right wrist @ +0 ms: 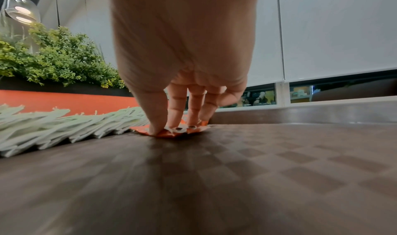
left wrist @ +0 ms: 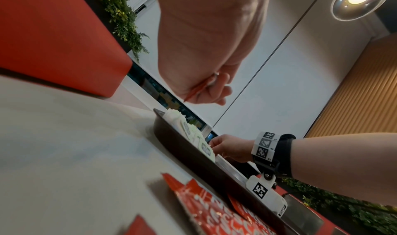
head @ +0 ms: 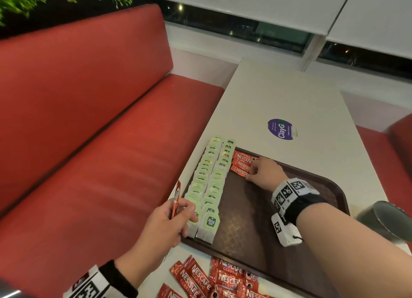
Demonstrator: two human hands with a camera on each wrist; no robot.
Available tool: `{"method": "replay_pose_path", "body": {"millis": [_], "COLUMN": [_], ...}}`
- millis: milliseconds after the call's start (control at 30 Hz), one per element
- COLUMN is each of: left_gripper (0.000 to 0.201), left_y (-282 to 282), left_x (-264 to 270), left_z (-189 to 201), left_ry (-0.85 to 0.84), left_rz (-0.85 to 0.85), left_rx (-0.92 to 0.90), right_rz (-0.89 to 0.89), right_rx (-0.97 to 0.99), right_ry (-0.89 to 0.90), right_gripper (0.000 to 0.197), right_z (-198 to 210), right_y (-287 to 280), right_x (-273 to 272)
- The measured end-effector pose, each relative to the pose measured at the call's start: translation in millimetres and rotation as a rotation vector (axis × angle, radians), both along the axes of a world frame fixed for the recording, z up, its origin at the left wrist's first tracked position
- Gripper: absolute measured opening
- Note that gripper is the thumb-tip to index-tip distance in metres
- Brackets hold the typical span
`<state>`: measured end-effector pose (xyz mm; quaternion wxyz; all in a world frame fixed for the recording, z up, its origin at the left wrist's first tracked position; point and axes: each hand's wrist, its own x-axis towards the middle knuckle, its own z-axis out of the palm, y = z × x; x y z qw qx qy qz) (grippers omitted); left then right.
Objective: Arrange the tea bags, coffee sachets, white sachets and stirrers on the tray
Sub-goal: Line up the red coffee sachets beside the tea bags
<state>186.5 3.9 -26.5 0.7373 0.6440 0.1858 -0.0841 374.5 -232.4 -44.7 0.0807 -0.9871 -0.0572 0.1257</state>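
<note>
right hand (head: 265,172): we press straight fingertips (right wrist: 155,129) on the coffee sachets (head: 242,164) at the tray's (head: 330,182) far-left corner, beside the tea bags (head: 210,182).
left hand (head: 166,226): we pinch one spare sachet (head: 176,199) upright over the tray's left edge.
axis: laid sachets run across the tray; next slot sits just nearer us. Left hand is nearer it.
supply: loose pile (head: 214,277) on the table by the tray's near edge.
materials: glossy foil sachets, thin and flat; paper bags overlapped; tray floor textured, chequered.
</note>
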Motion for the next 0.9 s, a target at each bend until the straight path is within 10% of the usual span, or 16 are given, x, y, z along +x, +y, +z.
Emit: {"method": "replay_pose_path", "body": {"millis": [900], "left_gripper": [0.007], "left_y": [4.4], "left_x": [0.0], "left_z": [-7.5], "left_ry": [0.001], "left_rz": [0.007], "left_rx": [0.006], "right_rz": [-0.085], "right_rx": [0.087], "right_ry": [0.035], "right_gripper": [0.023], "right_z": [4.2], "right_y": [10.2], "right_x": [11.3]}}
